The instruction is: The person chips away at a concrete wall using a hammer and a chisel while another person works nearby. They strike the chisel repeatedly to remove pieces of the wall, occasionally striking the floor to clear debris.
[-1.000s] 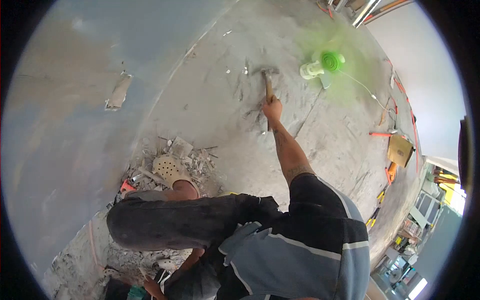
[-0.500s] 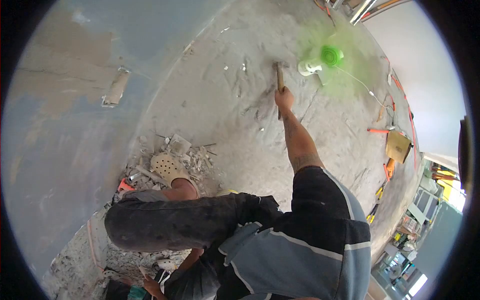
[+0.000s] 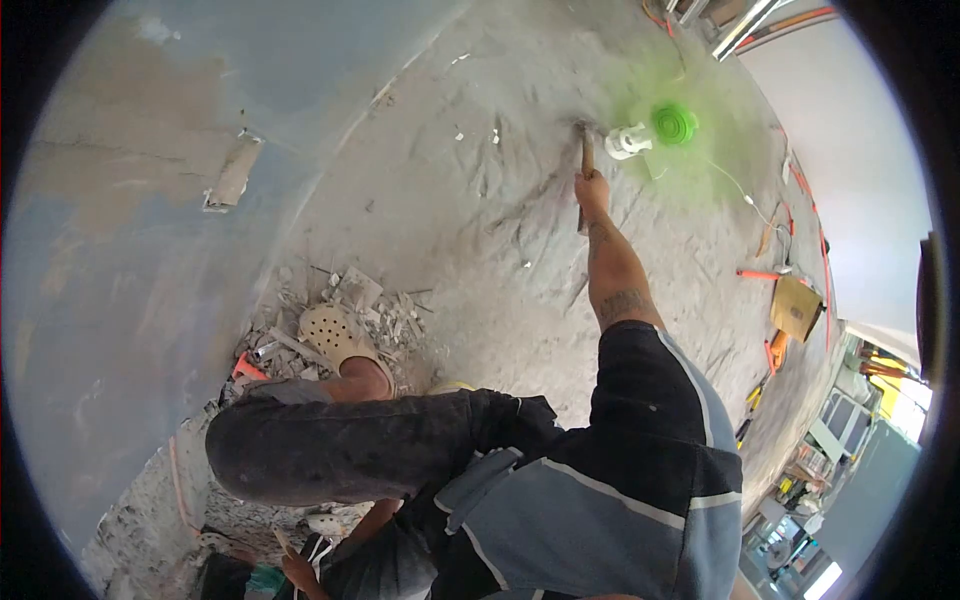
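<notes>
That right hand (image 3: 594,190) is clamped round the hammer (image 3: 587,152), arm stretched out, to reach that far bit of floor (image 3: 470,260), I'd guess, while the left hand (image 3: 298,575) sits by the rubble (image 3: 385,305) — can't tell its grip.

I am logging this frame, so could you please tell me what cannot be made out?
Head view:
- left hand: small and low at the dark lens edge; its grip is unclear.
- hammer in the right hand: head small and far, its contact with the floor unclear.
- green fan: blades blurred.
- clutter at the right edge: too small to name.
</notes>
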The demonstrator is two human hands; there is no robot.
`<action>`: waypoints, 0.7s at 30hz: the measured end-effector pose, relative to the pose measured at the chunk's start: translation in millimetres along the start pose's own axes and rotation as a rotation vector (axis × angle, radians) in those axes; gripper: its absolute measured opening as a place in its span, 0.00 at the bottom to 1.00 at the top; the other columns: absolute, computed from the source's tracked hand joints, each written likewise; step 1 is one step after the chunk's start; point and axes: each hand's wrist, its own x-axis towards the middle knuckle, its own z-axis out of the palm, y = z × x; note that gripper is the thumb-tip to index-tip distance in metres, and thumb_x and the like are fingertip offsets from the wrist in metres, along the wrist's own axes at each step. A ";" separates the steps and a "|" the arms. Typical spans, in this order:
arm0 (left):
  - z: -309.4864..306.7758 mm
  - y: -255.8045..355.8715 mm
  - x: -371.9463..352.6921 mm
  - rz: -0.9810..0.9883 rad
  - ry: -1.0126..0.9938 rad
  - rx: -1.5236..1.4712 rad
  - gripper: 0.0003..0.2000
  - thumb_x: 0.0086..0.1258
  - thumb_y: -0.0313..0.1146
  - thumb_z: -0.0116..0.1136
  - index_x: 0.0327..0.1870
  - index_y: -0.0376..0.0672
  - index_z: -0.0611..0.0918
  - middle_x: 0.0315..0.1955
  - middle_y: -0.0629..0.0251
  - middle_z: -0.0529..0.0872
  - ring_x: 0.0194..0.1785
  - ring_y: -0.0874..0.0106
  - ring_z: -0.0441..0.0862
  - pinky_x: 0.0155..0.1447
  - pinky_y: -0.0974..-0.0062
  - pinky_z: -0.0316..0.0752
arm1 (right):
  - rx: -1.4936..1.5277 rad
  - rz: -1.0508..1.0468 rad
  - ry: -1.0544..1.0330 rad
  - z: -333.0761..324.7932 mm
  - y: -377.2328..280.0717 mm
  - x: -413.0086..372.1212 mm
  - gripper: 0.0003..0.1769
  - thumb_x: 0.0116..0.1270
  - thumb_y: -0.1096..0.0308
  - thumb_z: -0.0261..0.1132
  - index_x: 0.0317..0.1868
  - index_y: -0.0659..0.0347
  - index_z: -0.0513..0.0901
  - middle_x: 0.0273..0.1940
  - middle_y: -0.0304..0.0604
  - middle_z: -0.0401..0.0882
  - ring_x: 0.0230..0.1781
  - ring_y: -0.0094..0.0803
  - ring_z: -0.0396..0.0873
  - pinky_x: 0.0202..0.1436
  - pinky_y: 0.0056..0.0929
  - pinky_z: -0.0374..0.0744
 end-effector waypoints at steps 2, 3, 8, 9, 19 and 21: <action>2.7 -9.5 1.8 0.026 0.001 -0.008 0.32 0.79 0.55 0.37 0.32 0.28 0.79 0.23 0.45 0.77 0.27 0.47 0.77 0.34 0.49 0.71 | -0.002 -0.029 0.022 1.2 9.8 4.2 0.22 0.62 0.54 0.63 0.44 0.66 0.82 0.36 0.56 0.85 0.41 0.52 0.84 0.47 0.46 0.79; 6.1 -13.2 2.2 0.052 0.021 0.020 0.32 0.79 0.55 0.38 0.32 0.28 0.79 0.23 0.45 0.77 0.27 0.47 0.77 0.33 0.49 0.71 | 0.023 -0.063 0.000 -2.2 13.3 5.5 0.23 0.62 0.53 0.64 0.43 0.68 0.82 0.32 0.54 0.84 0.36 0.49 0.84 0.42 0.44 0.80; 37.2 -47.3 8.4 0.206 0.102 0.158 0.33 0.78 0.56 0.39 0.32 0.28 0.79 0.23 0.44 0.78 0.28 0.46 0.79 0.32 0.49 0.71 | 0.108 -0.082 0.017 10.4 40.8 12.0 0.22 0.62 0.54 0.65 0.40 0.69 0.82 0.22 0.49 0.81 0.21 0.40 0.82 0.29 0.39 0.79; 36.2 -41.3 3.2 0.081 0.115 0.078 0.33 0.78 0.56 0.38 0.32 0.28 0.79 0.24 0.43 0.79 0.28 0.46 0.79 0.32 0.48 0.71 | 0.099 -0.094 0.023 9.5 43.7 8.8 0.21 0.62 0.54 0.65 0.39 0.69 0.82 0.22 0.48 0.81 0.20 0.39 0.82 0.28 0.38 0.78; 16.7 -21.3 -5.1 -0.052 -0.013 0.193 0.25 0.78 0.50 0.43 0.47 0.32 0.82 0.31 0.46 0.84 0.35 0.45 0.82 0.39 0.50 0.79 | 0.209 0.096 -0.111 -26.1 25.8 -17.3 0.20 0.61 0.56 0.67 0.40 0.68 0.83 0.22 0.45 0.80 0.18 0.35 0.80 0.26 0.35 0.78; 44.7 -49.6 8.5 0.063 0.104 0.202 0.24 0.78 0.49 0.43 0.48 0.33 0.81 0.32 0.45 0.83 0.36 0.45 0.82 0.40 0.51 0.78 | 0.193 0.043 -0.077 -17.4 38.4 -18.7 0.21 0.61 0.55 0.66 0.41 0.67 0.83 0.24 0.46 0.81 0.21 0.36 0.81 0.28 0.35 0.79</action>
